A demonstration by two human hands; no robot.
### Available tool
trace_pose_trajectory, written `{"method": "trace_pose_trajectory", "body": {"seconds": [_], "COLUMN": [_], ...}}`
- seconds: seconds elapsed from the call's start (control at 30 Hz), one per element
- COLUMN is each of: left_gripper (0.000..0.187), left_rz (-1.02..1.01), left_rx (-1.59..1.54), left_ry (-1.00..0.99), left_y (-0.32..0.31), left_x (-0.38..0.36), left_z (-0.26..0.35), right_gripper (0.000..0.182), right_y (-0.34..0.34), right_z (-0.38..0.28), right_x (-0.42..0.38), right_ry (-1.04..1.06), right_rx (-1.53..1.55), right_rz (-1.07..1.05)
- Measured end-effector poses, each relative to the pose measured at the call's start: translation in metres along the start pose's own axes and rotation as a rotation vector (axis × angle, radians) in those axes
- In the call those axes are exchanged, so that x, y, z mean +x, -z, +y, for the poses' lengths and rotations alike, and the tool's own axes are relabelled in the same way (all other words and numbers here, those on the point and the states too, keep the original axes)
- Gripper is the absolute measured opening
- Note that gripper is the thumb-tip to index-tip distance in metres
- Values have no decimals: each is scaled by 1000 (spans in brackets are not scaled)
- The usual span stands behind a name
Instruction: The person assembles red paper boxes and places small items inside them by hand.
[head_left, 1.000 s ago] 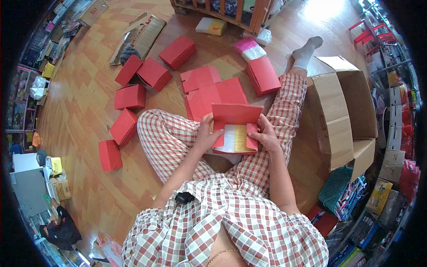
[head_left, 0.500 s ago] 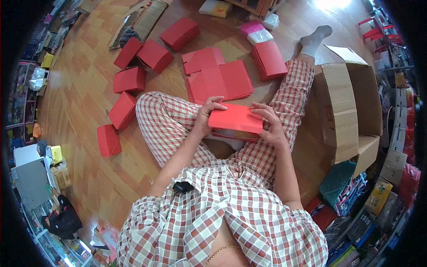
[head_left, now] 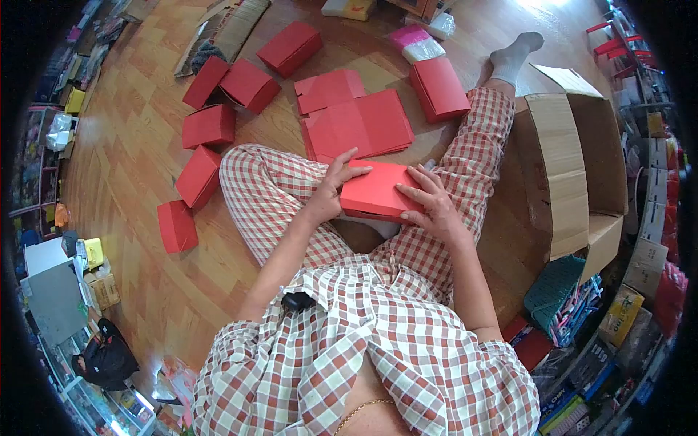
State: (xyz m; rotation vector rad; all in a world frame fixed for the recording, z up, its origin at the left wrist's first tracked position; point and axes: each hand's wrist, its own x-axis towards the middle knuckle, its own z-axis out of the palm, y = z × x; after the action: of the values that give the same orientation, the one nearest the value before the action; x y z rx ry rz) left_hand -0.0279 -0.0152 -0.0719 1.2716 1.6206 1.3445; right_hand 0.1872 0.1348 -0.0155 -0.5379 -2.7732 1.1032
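Observation:
A red cardboard box point(head_left: 379, 190) sits between my legs, its lid lowered so that little gap shows at the front edge. My left hand point(head_left: 333, 187) grips the box's left end, fingers reaching over the top. On the right, my right hand point(head_left: 435, 202) holds the other end, with fingers lying on the lid and the thumb near the front edge. Just beyond the box lies a stack of flat red cardboard sheets point(head_left: 356, 127) on the floor.
Several folded red boxes point(head_left: 211, 125) stand in an arc on the left, and another red box point(head_left: 439, 89) lies by my right shin. A large open carton point(head_left: 558, 174) stands at the right, beside a teal basket of pens point(head_left: 554, 294). Flattened cardboard point(head_left: 236, 33) lies farther off.
The box's lid has come down from a raised position, closing the opening at the front. My right hand has shifted slightly left, its fingers now flatter over the top.

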Motion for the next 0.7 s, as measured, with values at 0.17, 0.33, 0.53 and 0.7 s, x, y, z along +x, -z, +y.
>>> {"method": "trace_pose_trajectory", "body": {"seconds": [0.17,0.33,0.53,0.7], "left_gripper": [57,54,45,42], "left_rz": [-266,-287,-217,-203], "left_rx": [21,183,216,221], "left_ry": [99,-2,5,24], "left_y": [29,33,24,21], "left_x": [-8,-8,-8,-10], "left_z": [24,32,23,22], "right_gripper": [50,48,47,45], "right_y": [-2,-1,-2,-1], "right_z": [5,4,7,6], "right_x": [4,8,8,8], "right_ry": [30,38,27,47], "right_rx": [-28,-87,-135,-157], "right_rz": [29,22,-6,-14]}}
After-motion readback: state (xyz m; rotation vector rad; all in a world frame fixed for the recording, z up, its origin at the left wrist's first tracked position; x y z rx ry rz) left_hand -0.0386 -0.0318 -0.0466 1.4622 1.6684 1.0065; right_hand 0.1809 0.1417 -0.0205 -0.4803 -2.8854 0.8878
